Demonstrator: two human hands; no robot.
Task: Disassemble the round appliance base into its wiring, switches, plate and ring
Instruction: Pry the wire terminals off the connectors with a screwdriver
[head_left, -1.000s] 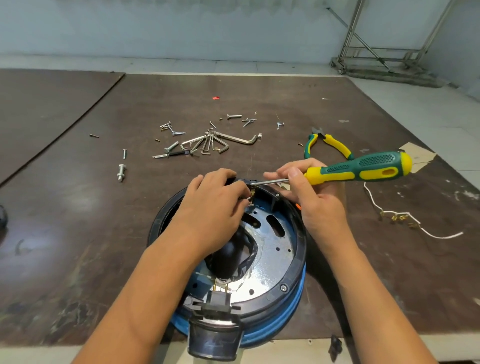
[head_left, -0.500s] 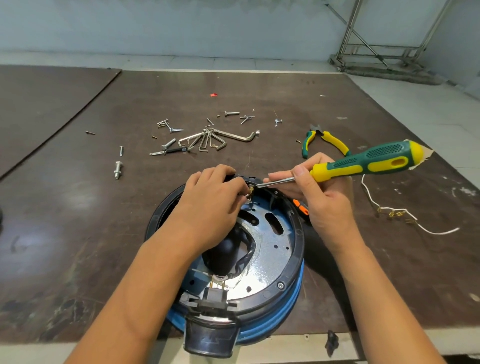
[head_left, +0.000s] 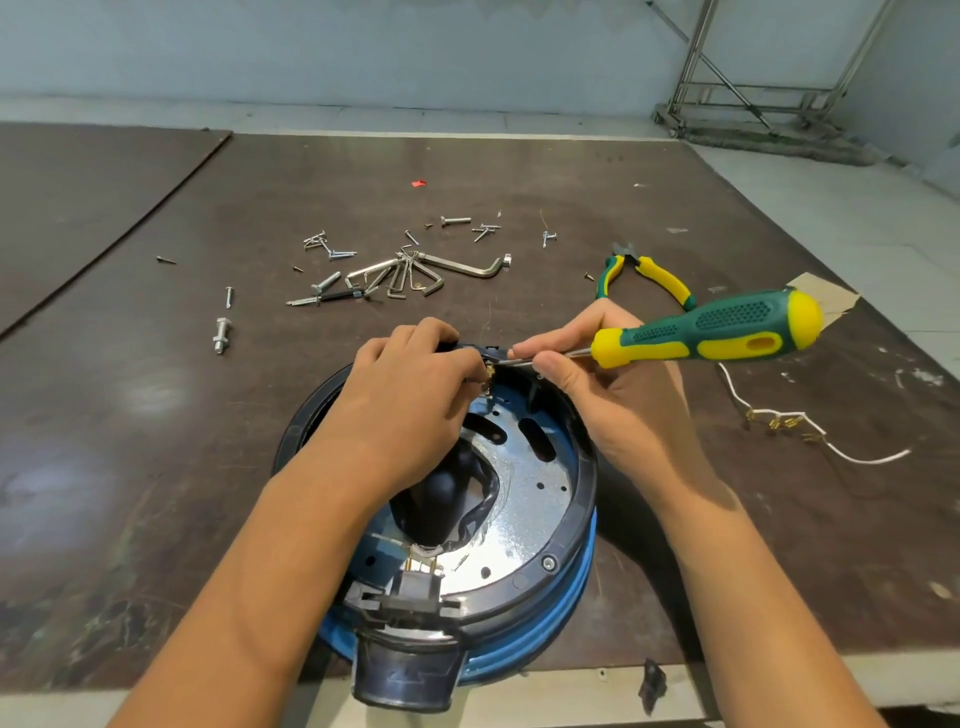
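The round appliance base (head_left: 571, 525), with a black ring over a blue shell, lies at the table's near edge, its shiny metal plate (head_left: 524, 499) facing up. My left hand (head_left: 410, 400) curls over the far rim and pinches a small brass terminal (head_left: 489, 371) there. My right hand (head_left: 618, 395) pinches the shaft of a green and yellow screwdriver (head_left: 711, 332), whose tip meets that terminal. A black socket block (head_left: 413, 592) with brass pins sits at the near rim. Black wiring (head_left: 483, 504) loops round the dark centre hub.
Loose screws and bolts (head_left: 332, 249) and a bunch of hex keys (head_left: 415, 273) lie beyond the base. Green and yellow pliers (head_left: 649, 273) rest at the right. A white wire with brass terminals (head_left: 789, 421) lies further right. The table's edge runs just below the base.
The screwdriver's handle has risen slightly and tilted up to the right. Both hands stay at the far rim on the terminal.
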